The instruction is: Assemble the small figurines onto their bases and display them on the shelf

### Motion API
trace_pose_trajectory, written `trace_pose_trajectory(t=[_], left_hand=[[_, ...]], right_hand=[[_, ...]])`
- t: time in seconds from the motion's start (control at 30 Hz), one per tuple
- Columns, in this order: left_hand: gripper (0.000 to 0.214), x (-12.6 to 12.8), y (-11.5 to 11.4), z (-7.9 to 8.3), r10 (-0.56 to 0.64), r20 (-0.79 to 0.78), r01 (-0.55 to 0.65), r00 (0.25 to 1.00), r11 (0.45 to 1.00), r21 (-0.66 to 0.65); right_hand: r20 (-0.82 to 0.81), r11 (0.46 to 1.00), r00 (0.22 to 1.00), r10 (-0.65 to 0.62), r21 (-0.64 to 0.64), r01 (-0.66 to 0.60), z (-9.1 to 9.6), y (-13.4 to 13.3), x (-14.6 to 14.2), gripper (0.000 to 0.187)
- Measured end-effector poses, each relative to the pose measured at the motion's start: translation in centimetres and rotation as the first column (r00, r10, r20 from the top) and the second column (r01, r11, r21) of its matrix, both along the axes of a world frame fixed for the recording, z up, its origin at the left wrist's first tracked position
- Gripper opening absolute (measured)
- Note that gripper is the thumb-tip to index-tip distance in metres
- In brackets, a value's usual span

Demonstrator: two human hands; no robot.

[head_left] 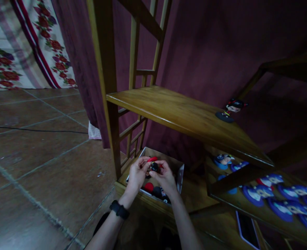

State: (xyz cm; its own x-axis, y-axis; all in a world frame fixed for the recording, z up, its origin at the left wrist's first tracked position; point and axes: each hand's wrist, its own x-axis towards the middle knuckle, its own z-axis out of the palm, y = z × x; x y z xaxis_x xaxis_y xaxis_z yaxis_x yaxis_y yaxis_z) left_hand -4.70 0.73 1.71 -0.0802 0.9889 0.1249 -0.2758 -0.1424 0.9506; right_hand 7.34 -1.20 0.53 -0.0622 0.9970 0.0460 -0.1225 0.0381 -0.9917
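Note:
Both hands are closed around one small figurine (pixel 154 167) with a glossy black head and a red part at its top edge. My left hand (pixel 137 173) grips it from the left, fingertips by the red part. From the right, my right hand (pixel 166 176) pinches the same piece. Fingers cover much of it. Directly underneath is an open cardboard box (pixel 179 175) on the lowest shelf. Inside lie a round red piece (pixel 148 187), a dark round piece (pixel 157 191) and other small figurines, partly hidden by my hands and wrists.
Above the box juts a wooden shelf (pixel 166 104) bearing a black-haired figurine (pixel 231 109). Several blue figurines (pixel 257 193) stand on the lower right shelf. A phone (pixel 248 230) lies below them. The wooden upright (pixel 108 104) is left of the box; a cable (pixel 38 130) crosses the floor.

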Motion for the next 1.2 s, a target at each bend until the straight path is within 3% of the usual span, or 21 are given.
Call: trace_pose_trajectory(t=[0.27, 0.4, 0.57, 0.73, 0.83, 0.97, 1.1, 1.2], left_hand=[[0.017, 0.0, -0.1, 0.2, -0.02, -0.002, 0.02, 1.0, 0.999, 0.04], [0.015, 0.3, -0.1, 0.2, 0.005, 0.056, -0.005, 0.998, 1.0, -0.001], [0.018, 0.4, -0.1, -0.7, 0.044, 0.271, 0.032, 0.962, 0.963, -0.268], [0.014, -0.5, 0.4, -2.1, 0.129, 0.469, 0.173, 0.874, 0.818, -0.548], [0.015, -0.8, 0.7, -2.3, 0.098, 0.522, 0.264, 0.847, 0.776, -0.574], [0.018, -0.6, 0.7, -2.2, 0.041, 0.525, 0.302, 0.85, 0.78, -0.549], [0.015, -0.3, 0.5, -1.8, 0.003, 0.438, 0.265, 0.899, 0.791, -0.551], [0.01, -0.1, 0.3, -1.5, -0.024, 0.344, 0.22, 0.939, 0.81, -0.543]], right_hand=[[0.028, 1.0, 0.999, 0.016, 0.0, -0.016, 0.3, 0.0, 0.2, 0.045], [0.068, 1.0, 0.998, -0.01, 0.026, 0.008, 0.6, 0.0, 0.0, 0.044], [0.121, 0.999, 0.992, -0.04, 0.02, 0.038, 0.6, 0.1, -0.2, 0.035], [0.144, 0.991, 0.981, -0.127, -0.02, 0.131, 0.0, 0.5, 0.6, 0.035], [0.259, 0.977, 0.942, -0.213, 0.056, 0.205, -0.3, 0.8, 1.1, 0.027], [0.393, 0.958, 0.877, -0.276, 0.183, 0.219, 0.0, 0.7, 1.1, 0.018], [0.562, 0.94, 0.763, -0.32, 0.29, 0.181, 0.8, 0.2, 1.1, 0.018], [0.704, 0.946, 0.649, -0.289, 0.313, 0.082, 1.3, -0.2, 1.5, 0.018]])
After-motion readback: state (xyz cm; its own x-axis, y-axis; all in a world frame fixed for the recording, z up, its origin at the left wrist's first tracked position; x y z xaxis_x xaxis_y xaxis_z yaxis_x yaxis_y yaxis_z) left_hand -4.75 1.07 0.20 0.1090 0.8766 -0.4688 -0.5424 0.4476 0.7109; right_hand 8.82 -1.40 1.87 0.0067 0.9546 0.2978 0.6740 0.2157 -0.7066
